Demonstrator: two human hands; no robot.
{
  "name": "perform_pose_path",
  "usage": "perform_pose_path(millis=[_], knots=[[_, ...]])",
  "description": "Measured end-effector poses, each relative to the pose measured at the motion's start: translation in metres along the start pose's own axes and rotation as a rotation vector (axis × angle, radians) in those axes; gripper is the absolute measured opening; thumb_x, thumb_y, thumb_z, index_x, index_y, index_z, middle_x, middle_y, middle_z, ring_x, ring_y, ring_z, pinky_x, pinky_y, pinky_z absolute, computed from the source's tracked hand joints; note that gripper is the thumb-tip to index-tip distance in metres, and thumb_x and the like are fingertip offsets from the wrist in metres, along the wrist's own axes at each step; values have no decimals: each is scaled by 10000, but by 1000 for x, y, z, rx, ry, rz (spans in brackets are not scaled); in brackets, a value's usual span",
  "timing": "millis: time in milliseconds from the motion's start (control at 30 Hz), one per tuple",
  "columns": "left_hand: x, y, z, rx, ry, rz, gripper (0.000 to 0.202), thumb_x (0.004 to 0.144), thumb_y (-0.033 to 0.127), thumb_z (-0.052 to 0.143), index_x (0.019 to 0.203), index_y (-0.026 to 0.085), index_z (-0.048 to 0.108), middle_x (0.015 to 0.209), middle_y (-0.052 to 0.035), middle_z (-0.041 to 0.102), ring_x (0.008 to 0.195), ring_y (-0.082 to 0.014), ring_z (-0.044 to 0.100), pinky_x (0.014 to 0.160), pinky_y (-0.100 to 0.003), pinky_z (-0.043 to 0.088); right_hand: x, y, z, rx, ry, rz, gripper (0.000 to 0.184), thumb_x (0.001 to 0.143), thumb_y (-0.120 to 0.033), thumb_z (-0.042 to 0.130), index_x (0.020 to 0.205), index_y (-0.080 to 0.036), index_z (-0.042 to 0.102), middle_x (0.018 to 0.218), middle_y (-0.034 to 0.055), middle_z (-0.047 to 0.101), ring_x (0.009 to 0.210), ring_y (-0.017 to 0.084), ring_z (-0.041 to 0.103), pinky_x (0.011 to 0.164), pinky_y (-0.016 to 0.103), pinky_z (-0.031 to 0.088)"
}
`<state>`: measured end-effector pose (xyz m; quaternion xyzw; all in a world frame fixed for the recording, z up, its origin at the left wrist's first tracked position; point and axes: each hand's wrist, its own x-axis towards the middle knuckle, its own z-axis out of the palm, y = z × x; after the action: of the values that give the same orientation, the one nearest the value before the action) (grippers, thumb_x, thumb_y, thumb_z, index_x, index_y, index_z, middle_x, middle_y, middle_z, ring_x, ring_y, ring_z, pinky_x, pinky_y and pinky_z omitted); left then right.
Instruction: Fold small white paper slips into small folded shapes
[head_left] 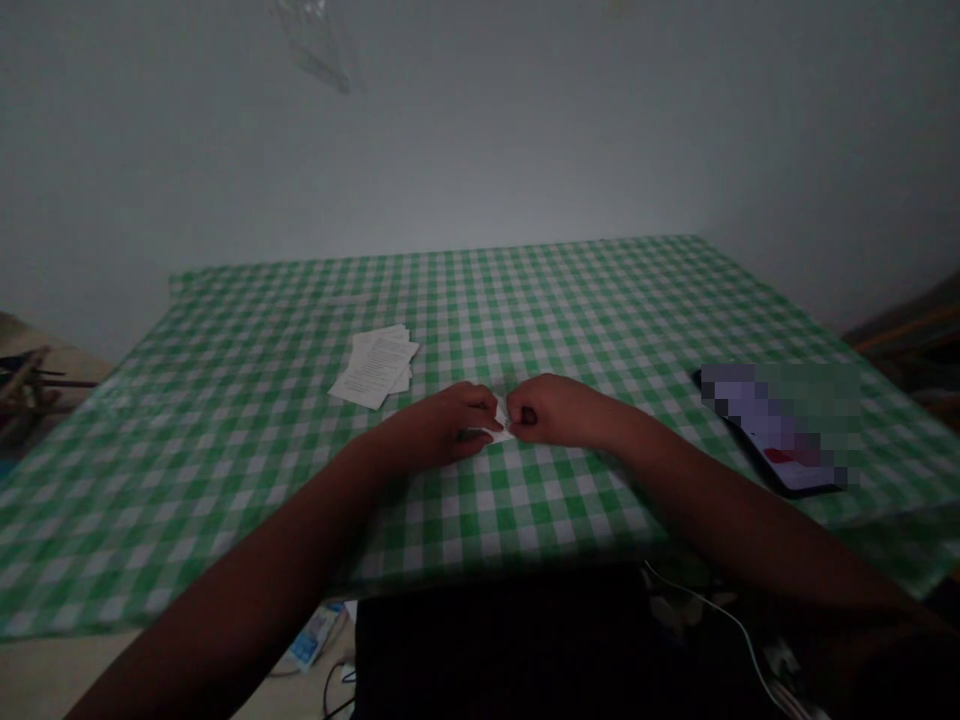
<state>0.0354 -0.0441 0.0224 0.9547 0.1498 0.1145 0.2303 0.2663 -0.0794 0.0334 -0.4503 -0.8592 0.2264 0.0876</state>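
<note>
Here a small white paper (pixel 498 424) is pinched between the left hand (pixel 450 420) and right hand (pixel 551 410), fingers closed on it, above the checked table (pixel 225 450); a paper stack (pixel 376 365) is seen nearby.

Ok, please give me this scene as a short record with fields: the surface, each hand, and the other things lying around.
surface: table under a green and white checked cloth
left hand: resting on the cloth, fingers pinching a small white paper
right hand: curled, fingers on the same paper from the other side
stack of papers: on the cloth, beyond the left hand, apart from it
phone: flat on the cloth at the right, screen blurred
cable: white, below the table's near edge
light: dim
</note>
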Motion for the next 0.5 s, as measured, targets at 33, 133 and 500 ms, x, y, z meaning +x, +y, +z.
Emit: perform_pose_path(millis=[33, 133, 500], knots=[[0, 0, 0, 0, -1, 0, 233, 923, 196, 593, 1127, 228, 701, 1162, -88, 617, 1112, -204, 562, 1007, -394, 462, 1, 1, 1, -3, 24, 16, 69, 784, -219, 652, 720, -201, 632, 698, -8, 633, 640, 127, 519, 583, 275, 324], [1, -2, 1, -6, -3, 14, 231, 926, 201, 592, 1129, 221, 701, 1154, -90, 619, 1096, -204, 565, 997, -395, 464, 6, 5, 7, -5, 96, 52, 79, 788, -242, 654, 724, -200, 632, 686, -7, 632, 640, 129, 520, 572, 276, 313], [1, -2, 1, -4, 0, 17, 230, 924, 202, 586, 1121, 222, 702, 1111, -85, 625, 1067, -194, 572, 987, -397, 474, 26, 8, 10, -105, 199, 198, 127, 839, -272, 619, 741, -193, 633, 769, 30, 671, 676, 144, 533, 566, 282, 300]])
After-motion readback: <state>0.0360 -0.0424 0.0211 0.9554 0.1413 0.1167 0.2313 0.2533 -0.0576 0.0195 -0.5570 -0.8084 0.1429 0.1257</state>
